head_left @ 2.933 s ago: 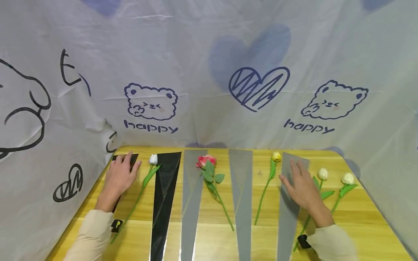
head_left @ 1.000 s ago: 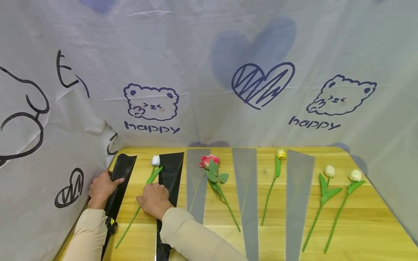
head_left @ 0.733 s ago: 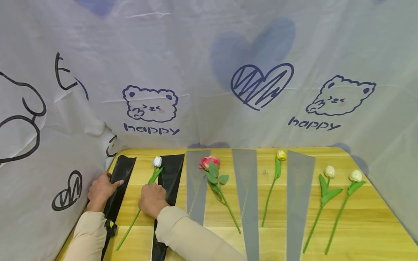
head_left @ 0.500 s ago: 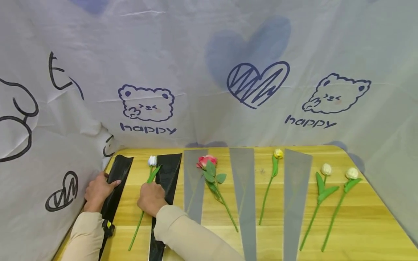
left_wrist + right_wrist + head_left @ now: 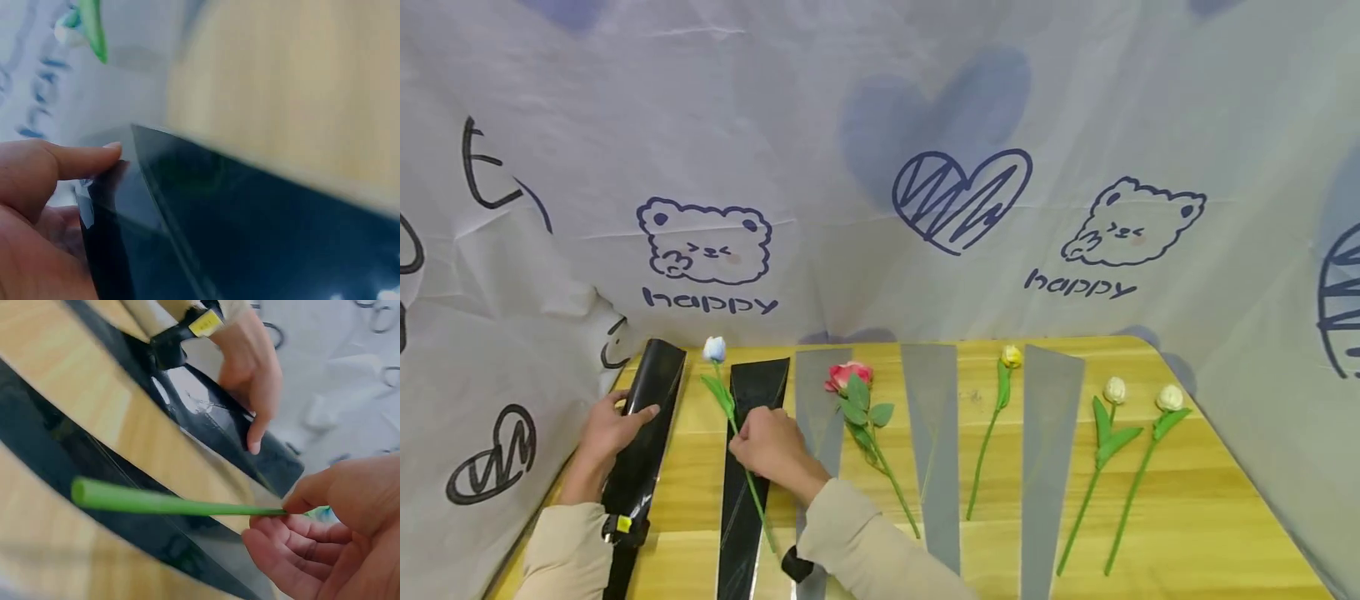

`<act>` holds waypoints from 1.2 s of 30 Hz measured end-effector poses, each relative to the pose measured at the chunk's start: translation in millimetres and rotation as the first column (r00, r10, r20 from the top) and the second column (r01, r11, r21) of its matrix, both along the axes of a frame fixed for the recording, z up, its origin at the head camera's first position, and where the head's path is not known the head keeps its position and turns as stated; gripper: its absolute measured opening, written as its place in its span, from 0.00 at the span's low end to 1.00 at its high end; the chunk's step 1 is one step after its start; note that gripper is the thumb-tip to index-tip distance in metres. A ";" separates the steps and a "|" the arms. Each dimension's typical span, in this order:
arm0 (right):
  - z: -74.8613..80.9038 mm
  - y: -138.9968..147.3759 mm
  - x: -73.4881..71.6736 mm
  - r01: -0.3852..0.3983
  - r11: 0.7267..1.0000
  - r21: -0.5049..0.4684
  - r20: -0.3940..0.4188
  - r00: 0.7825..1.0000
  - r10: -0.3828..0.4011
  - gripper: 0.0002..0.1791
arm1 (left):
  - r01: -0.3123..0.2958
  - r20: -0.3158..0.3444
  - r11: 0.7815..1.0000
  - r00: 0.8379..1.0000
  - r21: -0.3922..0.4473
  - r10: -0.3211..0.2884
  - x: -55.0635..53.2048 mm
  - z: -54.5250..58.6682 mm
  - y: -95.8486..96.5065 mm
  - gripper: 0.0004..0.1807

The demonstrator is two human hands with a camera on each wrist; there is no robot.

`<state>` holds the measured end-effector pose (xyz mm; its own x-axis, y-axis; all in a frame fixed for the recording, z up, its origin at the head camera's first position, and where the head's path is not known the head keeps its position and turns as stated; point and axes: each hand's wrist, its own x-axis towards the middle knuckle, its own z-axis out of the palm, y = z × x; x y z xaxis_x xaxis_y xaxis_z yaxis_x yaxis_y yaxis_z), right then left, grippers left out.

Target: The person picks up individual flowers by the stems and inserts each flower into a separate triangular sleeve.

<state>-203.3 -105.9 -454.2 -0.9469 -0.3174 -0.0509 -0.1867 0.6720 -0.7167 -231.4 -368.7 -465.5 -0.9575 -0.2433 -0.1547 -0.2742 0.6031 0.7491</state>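
At the far left, my left hand (image 5: 606, 429) holds a glossy black flower sleeve (image 5: 643, 462) by its wide top end, raised off the table. The left wrist view shows the thumb (image 5: 94, 159) on the sleeve's near sheet, the other fingers behind it. My right hand (image 5: 771, 446) pinches a pale blue-white tulip (image 5: 714, 349) by its green stem. In the right wrist view, the stem (image 5: 144, 501) runs between thumb and forefinger, its cut end free. The tulip slants above a second black sleeve (image 5: 760, 383), bloom pointing away, to the right of the held sleeve.
Several clear grey sleeves (image 5: 928, 400) lie flat across the wooden table (image 5: 1180, 492). Between them rest a pink rose (image 5: 850, 375) and a yellow tulip (image 5: 1011, 357). Two white tulips (image 5: 1115, 390) lie at right. A printed cloth (image 5: 850, 250) stands behind and at both sides.
The left hand has taken hold of the left black sleeve and lifted its top. The right hand came across from the right, took the pale tulip, raised it and swung its stem end rightward.
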 end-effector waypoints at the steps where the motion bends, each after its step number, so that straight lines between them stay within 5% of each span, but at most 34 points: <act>1: 2.2 9.4 -0.2 0.000 1.000 -0.028 -0.009 1.000 -0.001 0.26 | 0.000 -0.022 0.998 1.000 0.058 0.002 -0.6 5.0 7.4 0.39; 4: 10.4 37.4 -0.8 0.015 0.994 -0.110 -0.023 1.000 -0.018 0.13 | 0.005 -0.082 0.960 0.996 0.280 0.019 -3.7 21.8 32.7 0.37; 6: 15.6 55.6 -1.3 0.022 0.985 -0.171 -0.037 0.999 -0.029 0.06 | 0.015 -0.099 0.893 0.995 0.450 0.033 -5.7 32.2 50.0 0.32; 10: 26.5 91.9 -3.2 0.027 0.961 -0.276 -0.064 0.997 -0.047 0.03 | 0.045 -0.096 0.715 0.995 0.697 0.031 -6.2 47.2 84.9 0.25; 13: 33.8 120.9 -5.1 0.022 0.935 -0.353 -0.085 0.995 -0.056 0.02 | 0.072 -0.095 0.638 0.995 0.766 0.002 -2.6 52.5 111.0 0.24; 16: 40.3 151.0 -7.6 0.040 0.906 -0.422 -0.079 0.994 -0.080 0.04 | 0.124 -0.119 0.617 0.992 0.777 -0.050 0.6 55.4 137.0 0.24; 22: 55.5 204.6 -7.9 0.135 0.860 -0.492 -0.002 0.988 -0.157 0.09 | 0.257 -0.159 0.661 0.966 0.705 -0.205 5.0 53.2 179.6 0.36; 25: 56.9 225.6 -10.4 0.164 0.843 -0.512 0.017 0.983 -0.181 0.11 | 0.309 -0.178 0.617 0.948 0.724 -0.266 7.1 47.0 193.8 0.34; 31: 49.7 255.9 -15.2 0.227 0.776 -0.589 0.065 0.970 -0.234 0.13 | 0.385 -0.221 0.440 0.899 0.811 -0.379 10.6 33.8 211.9 0.28; 34: 44.7 265.4 -15.5 0.262 0.737 -0.623 0.084 0.959 -0.270 0.13 | 0.382 -0.209 0.444 0.897 0.811 -0.390 9.6 28.7 220.9 0.29; 36: 41.0 270.7 -15.8 0.274 0.724 -0.633 0.093 0.955 -0.280 0.13 | 0.368 -0.188 0.488 0.906 0.791 -0.379 9.1 25.6 226.8 0.30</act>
<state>-219.1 164.8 -413.2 -0.9972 0.0035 0.0741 -0.0736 0.0872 -0.9935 -222.3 -142.0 -439.9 -0.9252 0.3655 -0.1020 -0.1818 -0.1911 0.9646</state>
